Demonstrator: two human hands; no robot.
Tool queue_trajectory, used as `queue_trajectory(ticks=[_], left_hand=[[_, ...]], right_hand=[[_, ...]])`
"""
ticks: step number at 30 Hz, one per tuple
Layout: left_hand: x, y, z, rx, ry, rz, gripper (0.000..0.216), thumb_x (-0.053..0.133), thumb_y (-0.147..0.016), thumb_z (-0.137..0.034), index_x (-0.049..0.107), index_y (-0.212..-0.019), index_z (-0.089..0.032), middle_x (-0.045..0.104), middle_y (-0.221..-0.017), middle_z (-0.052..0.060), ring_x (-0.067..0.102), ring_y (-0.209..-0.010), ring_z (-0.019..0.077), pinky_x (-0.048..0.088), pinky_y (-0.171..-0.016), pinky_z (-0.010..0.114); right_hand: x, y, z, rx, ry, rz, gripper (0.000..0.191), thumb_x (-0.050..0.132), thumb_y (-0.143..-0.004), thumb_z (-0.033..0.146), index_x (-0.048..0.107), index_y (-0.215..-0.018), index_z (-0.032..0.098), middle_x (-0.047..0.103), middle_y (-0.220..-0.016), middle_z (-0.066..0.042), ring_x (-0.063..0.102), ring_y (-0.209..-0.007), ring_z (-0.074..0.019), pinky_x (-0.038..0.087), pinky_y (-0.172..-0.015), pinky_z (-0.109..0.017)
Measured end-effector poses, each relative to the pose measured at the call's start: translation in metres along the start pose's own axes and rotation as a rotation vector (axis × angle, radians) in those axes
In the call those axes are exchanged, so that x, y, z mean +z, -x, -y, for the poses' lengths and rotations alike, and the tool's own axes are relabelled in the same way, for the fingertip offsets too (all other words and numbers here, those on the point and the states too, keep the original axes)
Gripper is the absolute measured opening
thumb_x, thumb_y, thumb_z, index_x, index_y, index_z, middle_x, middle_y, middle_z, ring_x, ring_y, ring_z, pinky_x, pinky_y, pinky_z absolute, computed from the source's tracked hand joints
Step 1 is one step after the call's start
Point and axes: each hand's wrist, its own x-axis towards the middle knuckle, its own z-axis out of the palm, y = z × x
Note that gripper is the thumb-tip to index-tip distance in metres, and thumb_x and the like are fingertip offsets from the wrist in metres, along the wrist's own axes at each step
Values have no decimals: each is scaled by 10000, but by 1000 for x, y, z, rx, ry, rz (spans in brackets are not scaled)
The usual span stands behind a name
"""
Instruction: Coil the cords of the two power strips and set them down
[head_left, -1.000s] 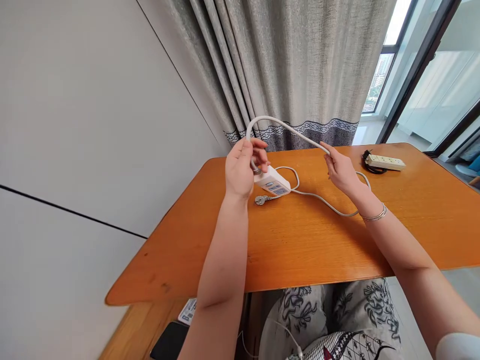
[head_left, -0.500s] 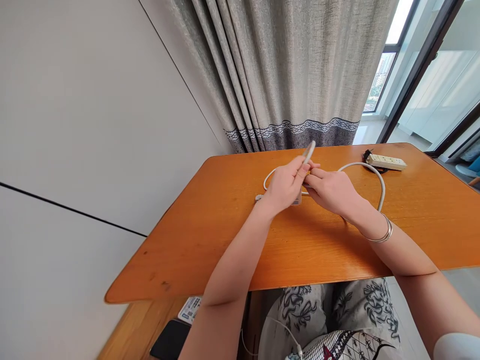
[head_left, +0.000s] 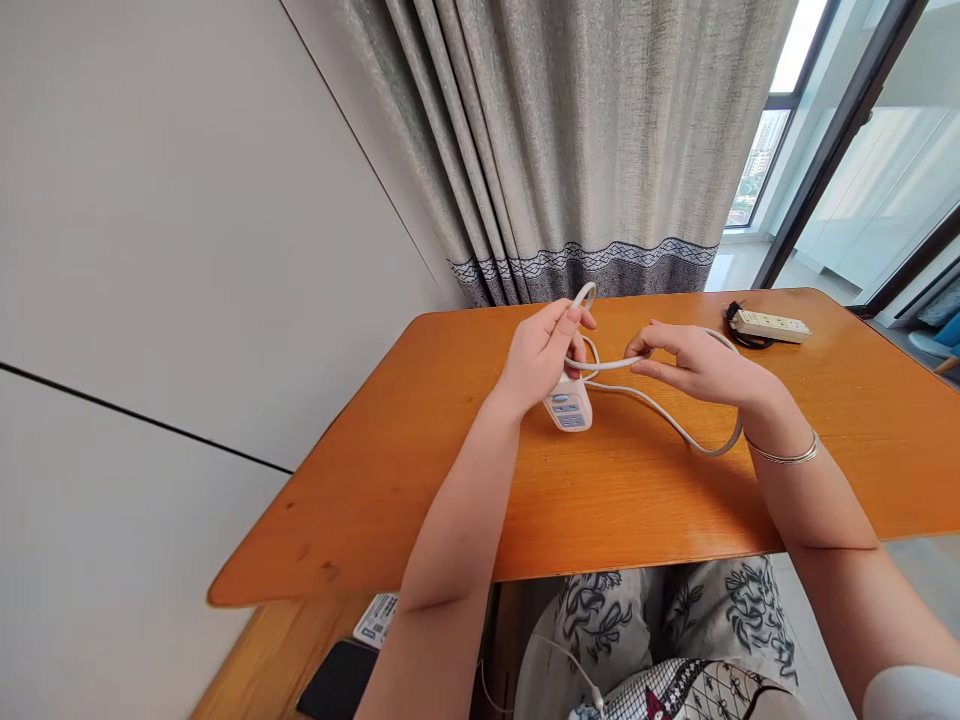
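Currently both hands work over the orange table (head_left: 600, 490), near its far-middle. Left hand (head_left: 536, 355) is closed on the white power strip (head_left: 568, 408) at its cable end; the strip hangs tilted, socket face toward the camera, lower end at or just above the tabletop, contact can't be confirmed. A short loop of the white cable (head_left: 675, 428) stands up above the L fingers. Right hand (head_left: 694, 365) pinches a run of the same cable betw. thumb and fingers, just beside the L hand; hands near each other, not touching. Rest of cable curves under the R wrist, lying on the table. R wrist carries a silver bangle (head_left: 787, 455).

Ref.: second power strip (head_left: 771, 324) w/ dark cord lies at far right of table, well apart. Grey curtain (head_left: 585, 150) hangs behind.
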Motion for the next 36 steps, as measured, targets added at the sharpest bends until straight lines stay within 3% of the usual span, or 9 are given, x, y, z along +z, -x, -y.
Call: queue_trajectory(ticks=[5,9,15,18,22,24,28,32,36], left_hand=[[10,1,0,-102,193,221,520,584,-886,-720,567,-871,-201,598,-577,-32,527,-425,95,417,-440,222],[22,4,-2,-147,301,327,551,570,-873,-756,501,-777,-218,394,-498,-89,386,-400,77,457,-493,253],[20,8,-11,-121,218,380,595,588,-834,-793,490,-712,-220,326,-534,-80,291,-445,79,373,-452,260],[9,11,-21,-107,188,279,610,662,-799,-768,437,-635,-225,308,-514,-70,285,-438,79,296,-412,254],[-13,20,-45,-137,373,-35,625,603,-879,-714,334,-568,-242,122,-445,-91,198,-370,85,354,-402,264],[-24,28,-59,-149,467,-174,628,487,-984,-632,291,-537,-236,51,-436,-89,127,-352,81,350,-396,253],[-36,51,-75,-158,611,-311,628,283,-1089,-454,257,-508,-217,-12,-432,-87,-1,-363,73,271,-376,233],[-42,73,-73,-187,677,-383,605,251,-1102,-409,257,-531,-207,-4,-442,-85,-29,-392,78,229,-381,230],[-50,87,-76,-123,704,-498,576,118,-1110,-343,260,-572,-196,-24,-469,-75,-76,-439,101,215,-395,224]], right_hand=[[13,-5,1,-96,47,-189,184,516,-1024,341,624,-953,209,655,-861,-43,590,-782,-172,481,-739,-313],[17,-6,2,-16,79,-395,211,606,-974,392,579,-1084,215,625,-1036,-72,591,-817,-174,527,-758,-341],[13,-3,6,-2,76,-359,413,632,-957,405,516,-1308,221,607,-1110,-83,618,-843,-184,556,-768,-343],[10,-3,7,41,163,-303,470,613,-953,327,504,-1394,209,624,-1141,-96,629,-832,-186,537,-766,-334],[1,10,-20,290,347,-285,353,466,-972,239,640,-1276,188,680,-1076,-113,636,-858,-223,470,-722,-323],[-8,27,-43,417,267,-259,328,438,-973,268,696,-1151,172,671,-879,-81,592,-733,-202,426,-658,-306],[-31,80,-73,572,89,-413,298,467,-936,327,713,-979,166,573,-701,-31,470,-607,-163,383,-606,-305],[-62,129,-48,743,-22,-672,248,639,-875,426,703,-880,187,532,-647,-21,498,-594,-163,400,-582,-329],[-92,157,-5,815,132,-840,173,689,-889,362,738,-929,200,602,-695,-68,581,-619,-164,417,-570,-339]])
